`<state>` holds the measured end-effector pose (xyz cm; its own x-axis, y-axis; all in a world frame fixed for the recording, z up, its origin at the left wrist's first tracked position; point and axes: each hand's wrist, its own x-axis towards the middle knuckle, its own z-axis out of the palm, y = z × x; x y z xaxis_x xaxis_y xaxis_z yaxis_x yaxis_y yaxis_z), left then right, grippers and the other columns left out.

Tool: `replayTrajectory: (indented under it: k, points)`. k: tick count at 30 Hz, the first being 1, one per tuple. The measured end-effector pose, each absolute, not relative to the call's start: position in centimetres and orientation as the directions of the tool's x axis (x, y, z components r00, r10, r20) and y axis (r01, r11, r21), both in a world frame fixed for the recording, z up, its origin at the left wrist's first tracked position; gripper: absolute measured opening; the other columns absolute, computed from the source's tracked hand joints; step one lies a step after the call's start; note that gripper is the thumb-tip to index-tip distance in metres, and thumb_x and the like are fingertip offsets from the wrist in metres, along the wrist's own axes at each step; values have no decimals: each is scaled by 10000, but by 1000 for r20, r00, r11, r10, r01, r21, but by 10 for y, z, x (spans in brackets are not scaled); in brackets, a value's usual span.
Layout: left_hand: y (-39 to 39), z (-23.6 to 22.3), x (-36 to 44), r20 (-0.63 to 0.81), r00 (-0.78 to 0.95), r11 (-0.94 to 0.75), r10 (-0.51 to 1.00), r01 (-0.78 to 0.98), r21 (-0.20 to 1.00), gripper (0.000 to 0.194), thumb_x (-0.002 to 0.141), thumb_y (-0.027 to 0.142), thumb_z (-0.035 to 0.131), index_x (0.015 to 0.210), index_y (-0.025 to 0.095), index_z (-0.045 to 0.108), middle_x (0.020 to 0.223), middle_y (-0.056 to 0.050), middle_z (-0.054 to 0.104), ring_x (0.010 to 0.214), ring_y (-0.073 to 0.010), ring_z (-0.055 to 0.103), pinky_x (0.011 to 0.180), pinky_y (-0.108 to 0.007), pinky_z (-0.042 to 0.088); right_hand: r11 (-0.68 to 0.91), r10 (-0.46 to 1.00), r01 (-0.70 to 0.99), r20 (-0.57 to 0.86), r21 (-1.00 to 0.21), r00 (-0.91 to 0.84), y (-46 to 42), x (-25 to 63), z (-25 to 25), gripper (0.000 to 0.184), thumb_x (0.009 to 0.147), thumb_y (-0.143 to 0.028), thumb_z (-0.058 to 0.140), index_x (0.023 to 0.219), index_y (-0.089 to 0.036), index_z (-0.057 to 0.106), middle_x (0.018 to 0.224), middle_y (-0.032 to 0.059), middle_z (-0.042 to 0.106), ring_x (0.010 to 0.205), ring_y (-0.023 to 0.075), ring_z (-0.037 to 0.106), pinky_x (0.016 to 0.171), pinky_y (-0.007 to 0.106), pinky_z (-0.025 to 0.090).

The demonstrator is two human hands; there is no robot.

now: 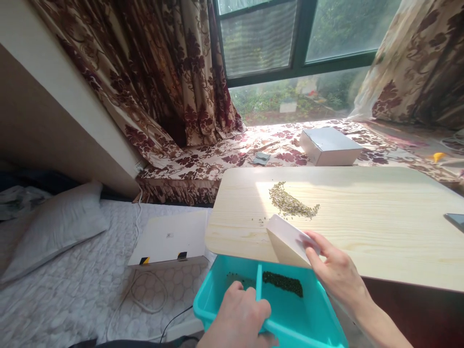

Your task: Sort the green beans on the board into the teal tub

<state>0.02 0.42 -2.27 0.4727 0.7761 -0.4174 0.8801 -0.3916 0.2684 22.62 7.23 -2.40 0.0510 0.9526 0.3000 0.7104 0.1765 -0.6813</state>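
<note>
My left hand grips the near rim and centre divider of a turquoise plastic tray, held just below the front edge of a pale wooden table. A dark heap of small green beans lies in the tray's right compartment; a thinner scatter lies in the left one. My right hand holds a white card, tilted on the table edge above the tray. A curved pile of green beans sits on the table just beyond the card.
A white box rests on the patterned window-seat cloth behind the table. A flat white box and a cable lie on the quilted bed at left, with a pillow. A dark device corner shows at the table's right edge.
</note>
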Motion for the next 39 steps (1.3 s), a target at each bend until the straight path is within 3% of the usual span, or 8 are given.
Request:
replayTrajectory:
  k: [9,13,15,20,25,29,33,39]
  points:
    - [9,-52,28,-413,531,-458,740,847,269,454,790,605,694,939,178,731,816,-130,664,784,-303,632,866,-492,429,298,944,674,314,-676,-101,71,190,-27,297,868,-294,468,1068,-248,683,941,25,789,705,193,735,551,292,577]
    - [13,-71,26,-342,552,-473,760,832,291,168,863,345,625,872,209,723,777,-124,658,737,-287,625,808,-459,434,401,916,596,312,-696,-253,56,182,-23,259,909,-300,474,1028,-251,698,833,26,786,669,185,726,593,278,592]
    - [15,-75,22,-352,570,-475,742,818,324,130,859,285,605,859,220,719,772,-115,654,699,-266,610,764,-427,431,420,907,579,299,-698,-298,50,186,-21,246,920,-321,490,1027,-258,703,827,26,786,672,177,728,618,262,598]
    - [8,-78,1,-358,575,-489,735,816,307,98,851,296,622,871,229,692,747,-87,608,661,-233,555,693,-370,393,349,916,668,388,-657,-98,58,218,-16,296,865,-337,521,1077,-251,707,966,46,791,798,208,751,629,270,607]
    - [-12,-79,-29,-292,457,-406,840,887,220,128,868,201,570,754,222,623,667,-43,512,607,-192,471,664,-340,354,223,921,763,388,-607,39,81,230,-12,318,827,-366,507,1043,-259,714,918,24,793,549,175,687,558,301,574]
    - [-20,-66,-53,-241,474,-412,847,872,265,205,933,385,567,830,220,630,765,-60,563,695,-216,503,690,-325,368,202,925,796,378,-570,36,93,219,-15,337,826,-369,479,1035,-247,715,918,33,794,563,184,690,592,318,564]
    - [-20,-58,-64,-337,400,-317,852,907,276,362,782,563,733,886,227,649,831,-57,593,775,-246,529,715,-327,381,191,933,804,360,-563,31,101,211,-19,344,820,-346,474,1048,-251,713,896,29,795,588,195,701,592,322,554]
    - [-19,-63,-61,-420,304,-209,855,943,258,363,755,556,767,875,227,671,861,-47,601,834,-256,541,783,-350,404,228,933,781,360,-581,-4,103,207,-24,319,815,-335,487,1035,-261,706,924,18,796,641,197,722,629,322,563]
